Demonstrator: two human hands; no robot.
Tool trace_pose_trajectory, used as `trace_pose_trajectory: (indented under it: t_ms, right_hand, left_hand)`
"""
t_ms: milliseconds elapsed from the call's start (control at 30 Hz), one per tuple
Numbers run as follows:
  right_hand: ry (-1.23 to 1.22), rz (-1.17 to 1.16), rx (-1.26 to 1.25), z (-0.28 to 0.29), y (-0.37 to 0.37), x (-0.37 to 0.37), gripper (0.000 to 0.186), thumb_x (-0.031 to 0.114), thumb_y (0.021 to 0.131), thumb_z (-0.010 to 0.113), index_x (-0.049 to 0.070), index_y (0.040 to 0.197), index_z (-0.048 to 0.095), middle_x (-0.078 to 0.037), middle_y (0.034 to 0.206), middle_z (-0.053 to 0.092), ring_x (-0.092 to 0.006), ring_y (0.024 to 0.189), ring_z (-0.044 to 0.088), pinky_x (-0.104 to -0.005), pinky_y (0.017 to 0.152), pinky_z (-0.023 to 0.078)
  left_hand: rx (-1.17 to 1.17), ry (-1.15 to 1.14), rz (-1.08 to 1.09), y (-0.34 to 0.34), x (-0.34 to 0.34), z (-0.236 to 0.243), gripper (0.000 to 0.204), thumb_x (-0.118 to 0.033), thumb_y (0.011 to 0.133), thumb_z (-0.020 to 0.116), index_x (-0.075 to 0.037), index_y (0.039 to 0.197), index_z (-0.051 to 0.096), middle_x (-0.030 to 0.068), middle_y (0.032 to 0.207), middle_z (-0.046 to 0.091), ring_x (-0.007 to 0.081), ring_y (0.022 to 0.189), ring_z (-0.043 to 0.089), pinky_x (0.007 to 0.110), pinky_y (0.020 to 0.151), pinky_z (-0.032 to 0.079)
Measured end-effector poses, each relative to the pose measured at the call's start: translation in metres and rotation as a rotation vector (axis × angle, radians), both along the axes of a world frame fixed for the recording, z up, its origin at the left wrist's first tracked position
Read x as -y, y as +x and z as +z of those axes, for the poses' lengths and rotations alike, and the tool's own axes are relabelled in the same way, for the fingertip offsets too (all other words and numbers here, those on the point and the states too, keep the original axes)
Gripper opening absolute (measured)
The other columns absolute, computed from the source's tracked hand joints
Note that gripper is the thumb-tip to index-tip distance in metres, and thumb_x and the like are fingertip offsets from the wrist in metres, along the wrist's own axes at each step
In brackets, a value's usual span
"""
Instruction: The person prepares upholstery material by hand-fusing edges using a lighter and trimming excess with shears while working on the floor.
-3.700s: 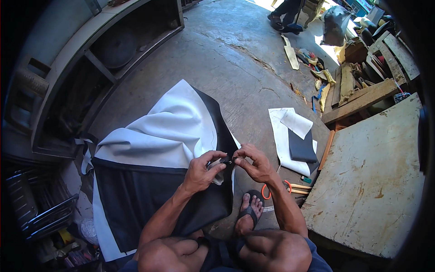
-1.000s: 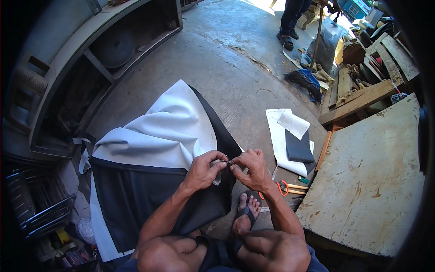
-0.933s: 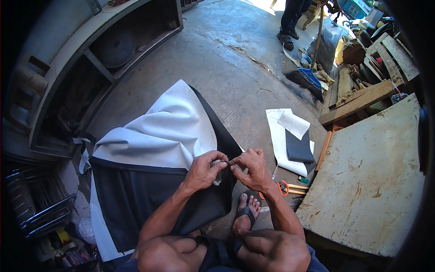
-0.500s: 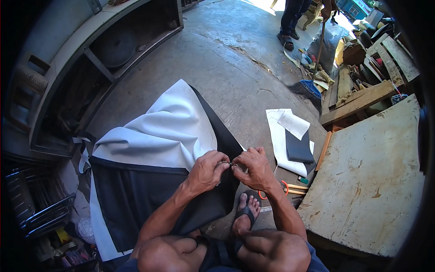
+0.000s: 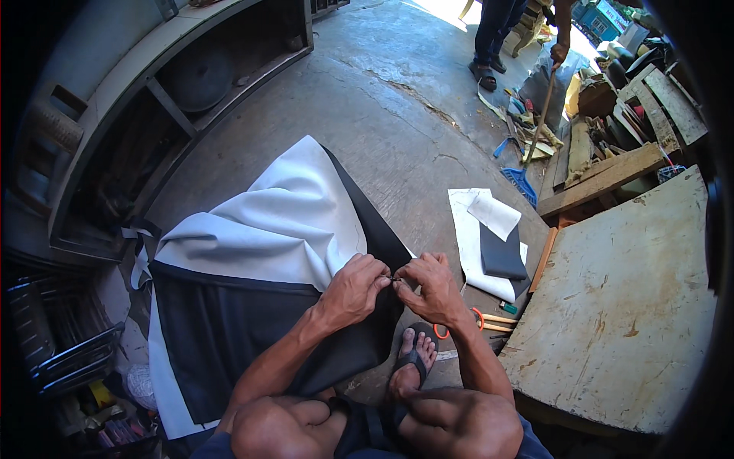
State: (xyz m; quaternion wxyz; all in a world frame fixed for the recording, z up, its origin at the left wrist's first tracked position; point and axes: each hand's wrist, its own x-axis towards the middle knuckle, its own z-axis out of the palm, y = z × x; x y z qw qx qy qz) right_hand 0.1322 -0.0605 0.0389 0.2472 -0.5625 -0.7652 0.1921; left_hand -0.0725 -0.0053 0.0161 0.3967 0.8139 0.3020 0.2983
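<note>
A large black and white sheet of leather-like cloth (image 5: 260,260) lies folded on the concrete floor in front of me. My left hand (image 5: 353,287) and my right hand (image 5: 430,284) meet at its right edge, fingertips pinched together on the cloth's edge and a small item between them that is too small to identify. My bare knees and a sandalled foot (image 5: 413,359) show below the hands.
Orange-handled scissors (image 5: 474,323) lie on the floor right of my foot. Smaller white and black cloth pieces (image 5: 489,237) lie beyond. A worn wooden board (image 5: 627,306) fills the right. A curved metal frame (image 5: 153,99) stands left. Another person (image 5: 505,30) sweeps with a broom (image 5: 527,161) at the back.
My hands stay pinched at the cloth's edge with small finger shifts. The person at the back has moved the broom across the scrap pile.
</note>
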Motion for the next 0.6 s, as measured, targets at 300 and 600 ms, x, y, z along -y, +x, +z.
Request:
trace_pose_trajectory:
  t_ms: [300,600]
  right_hand:
    - [0.015,-0.032,-0.059,-0.008,-0.001,0.001,0.014,0.02,0.083,0.073,0.009,0.093,0.07,-0.005,0.081,0.064,-0.0242,0.079,0.056,-0.0397,0.081,0.037]
    - [0.036,-0.039,-0.035,-0.009,0.001,0.002,0.015,0.02,0.084,0.074,0.009,0.092,0.069,-0.005,0.082,0.064,-0.0246,0.079,0.056,-0.0399,0.08,0.037]
  left_hand:
    - [0.02,-0.256,-0.018,-0.003,0.001,0.011,0.015,-0.004,0.089,0.067,-0.001,0.103,0.064,0.0173,0.093,0.061,0.0364,0.089,0.06,0.044,0.08,0.048]
    - [-0.001,0.097,0.043,0.007,0.01,-0.003,0.014,-0.001,0.089,0.065,0.001,0.103,0.064,0.0178,0.093,0.059,0.0377,0.088,0.057,0.046,0.079,0.047]
